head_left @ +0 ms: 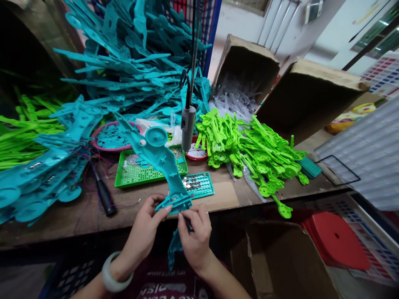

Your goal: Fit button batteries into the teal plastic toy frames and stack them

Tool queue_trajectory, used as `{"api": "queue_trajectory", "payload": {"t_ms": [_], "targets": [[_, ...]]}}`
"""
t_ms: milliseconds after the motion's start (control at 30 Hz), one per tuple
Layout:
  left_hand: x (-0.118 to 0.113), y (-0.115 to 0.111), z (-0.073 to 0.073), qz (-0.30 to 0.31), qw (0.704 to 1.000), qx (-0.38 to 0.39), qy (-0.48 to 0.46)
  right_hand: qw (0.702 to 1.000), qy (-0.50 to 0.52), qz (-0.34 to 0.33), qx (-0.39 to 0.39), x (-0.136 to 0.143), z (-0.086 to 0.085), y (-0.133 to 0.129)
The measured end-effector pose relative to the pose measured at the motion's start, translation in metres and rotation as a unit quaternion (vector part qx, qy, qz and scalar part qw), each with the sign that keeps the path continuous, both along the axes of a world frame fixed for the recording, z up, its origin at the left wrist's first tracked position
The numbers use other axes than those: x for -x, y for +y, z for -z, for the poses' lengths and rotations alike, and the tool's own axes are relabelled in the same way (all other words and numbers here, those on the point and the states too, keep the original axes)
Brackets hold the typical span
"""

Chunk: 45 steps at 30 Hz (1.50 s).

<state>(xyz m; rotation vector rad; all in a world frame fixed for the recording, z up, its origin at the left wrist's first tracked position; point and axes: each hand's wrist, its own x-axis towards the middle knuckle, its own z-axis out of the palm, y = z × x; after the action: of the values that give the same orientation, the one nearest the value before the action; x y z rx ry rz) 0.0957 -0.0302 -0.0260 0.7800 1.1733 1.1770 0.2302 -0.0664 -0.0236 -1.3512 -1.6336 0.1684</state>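
Left hand (144, 226) gripping teal part (162, 160), right hand (198, 234) apparently gripping dark object (188, 225), bench (122, 197), wall (227, 23)

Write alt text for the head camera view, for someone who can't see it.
A person's left hand grips a teal molded plastic part at a workbench's edge, the right hand at its near end. Beyond lie a green perforated tray, a pile of lime-green plastic parts and a heap of teal ones.
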Motion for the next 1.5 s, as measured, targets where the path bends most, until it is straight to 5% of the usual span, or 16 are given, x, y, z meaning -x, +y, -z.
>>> {"api": "queue_trajectory", "payload": {"t_ms": [167, 433, 767, 967, 1133, 1367, 1500], "targets": [[-0.011, 0.0, 0.0, 0.008, 0.998, 0.023, -0.061, 0.999, -0.036, 0.036, -0.018, -0.002, 0.005, 0.004], [-0.013, 0.005, 0.016, 0.013, 1.0, -0.003, 0.0, 0.996, -0.078, 0.014, 0.039, -0.006, 0.008, 0.013], [-0.013, 0.002, 0.019, 0.017, 0.996, -0.051, 0.076, 0.994, -0.063, -0.031, 0.086, -0.012, -0.019, 0.035], [-0.013, 0.005, 0.027, 0.044, 0.998, -0.025, 0.038, 0.985, 0.169, -0.012, 0.031, -0.025, -0.013, 0.058], [-0.018, 0.006, 0.035, 0.066, 0.996, -0.031, 0.044, 0.936, 0.335, -0.035, 0.103, -0.022, 0.005, 0.071], [-0.022, 0.009, 0.043, 0.093, 0.99, -0.078, 0.077, 0.927, 0.358, -0.001, 0.111, -0.017, 0.009, 0.068], [-0.023, 0.007, 0.045, 0.086, 0.995, -0.041, 0.043, 0.936, 0.336, -0.001, 0.107, -0.018, 0.013, 0.066]]}}
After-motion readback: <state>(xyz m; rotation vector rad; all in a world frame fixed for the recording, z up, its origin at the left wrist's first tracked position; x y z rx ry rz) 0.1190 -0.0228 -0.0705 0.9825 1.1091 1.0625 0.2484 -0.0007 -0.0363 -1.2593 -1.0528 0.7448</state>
